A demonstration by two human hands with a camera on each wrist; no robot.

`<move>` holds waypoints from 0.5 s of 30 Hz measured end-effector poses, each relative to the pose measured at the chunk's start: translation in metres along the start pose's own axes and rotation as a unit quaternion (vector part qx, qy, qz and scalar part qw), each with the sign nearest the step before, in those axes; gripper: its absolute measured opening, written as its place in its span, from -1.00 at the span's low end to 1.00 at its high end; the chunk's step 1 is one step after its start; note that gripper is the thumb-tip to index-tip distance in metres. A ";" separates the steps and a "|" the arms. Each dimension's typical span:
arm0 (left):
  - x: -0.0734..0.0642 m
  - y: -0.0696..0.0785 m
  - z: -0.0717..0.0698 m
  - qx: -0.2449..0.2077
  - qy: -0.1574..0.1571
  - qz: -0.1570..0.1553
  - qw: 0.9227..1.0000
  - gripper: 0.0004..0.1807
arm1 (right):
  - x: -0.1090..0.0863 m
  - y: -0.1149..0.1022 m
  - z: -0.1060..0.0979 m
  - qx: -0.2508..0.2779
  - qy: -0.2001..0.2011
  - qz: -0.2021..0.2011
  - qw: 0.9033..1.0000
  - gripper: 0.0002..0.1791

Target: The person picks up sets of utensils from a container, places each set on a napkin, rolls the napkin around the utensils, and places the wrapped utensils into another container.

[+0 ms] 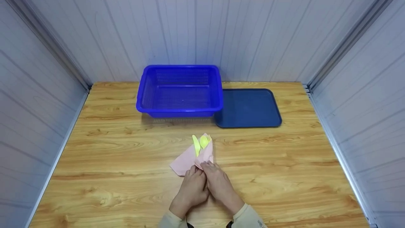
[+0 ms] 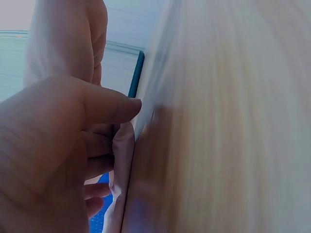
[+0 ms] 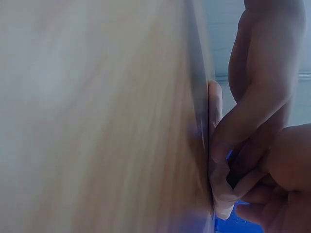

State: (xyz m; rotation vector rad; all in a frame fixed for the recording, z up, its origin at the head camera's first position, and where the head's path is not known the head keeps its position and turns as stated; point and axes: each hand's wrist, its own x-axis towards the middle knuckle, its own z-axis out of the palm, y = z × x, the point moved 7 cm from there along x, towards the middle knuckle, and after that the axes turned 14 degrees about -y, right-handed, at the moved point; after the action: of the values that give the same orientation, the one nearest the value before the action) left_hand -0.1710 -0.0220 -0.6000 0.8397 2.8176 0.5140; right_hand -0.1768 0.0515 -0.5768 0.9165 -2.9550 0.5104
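A pink napkin (image 1: 184,162) lies on the table in front of me, its right part folded over yellow plastic cutlery. The knife (image 1: 196,145), spoon (image 1: 203,141) and fork (image 1: 209,138) stick out at the top; their lower ends are hidden. My left hand (image 1: 193,186) pinches the napkin's near end with curled fingers. Right beside it, my right hand (image 1: 218,182) holds the folded-over part. From the left wrist, the napkin (image 2: 124,160) edge shows just off the fingertips. In the right wrist view, fingers of both hands meet at the napkin (image 3: 221,189).
A blue plastic basket (image 1: 182,110) stands at the back of the wooden table (image 1: 110,177). To its right lies a dark blue tray (image 1: 250,107), partly behind the basket's edge. Pale panel walls (image 1: 202,31) enclose the back and both sides.
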 end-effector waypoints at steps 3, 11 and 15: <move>-0.002 0.000 -0.004 0.006 0.006 0.006 1.000 -0.49 | 0.002 -0.001 0.001 0.010 -0.013 -0.016 1.000 -0.66; -0.006 -0.002 -0.012 -0.050 0.004 0.065 0.997 -0.53 | 0.005 0.003 0.001 0.014 -0.003 -0.027 1.000 -0.62; -0.010 -0.007 -0.010 -0.089 -0.004 0.068 0.994 -0.53 | 0.007 0.005 0.004 0.030 -0.007 -0.016 0.999 -0.65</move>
State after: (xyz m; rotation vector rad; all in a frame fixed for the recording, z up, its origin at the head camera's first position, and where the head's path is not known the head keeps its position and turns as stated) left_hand -0.1689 -0.0359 -0.5926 0.9971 2.6703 0.7656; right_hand -0.1853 0.0499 -0.5817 0.9750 -2.9462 0.5959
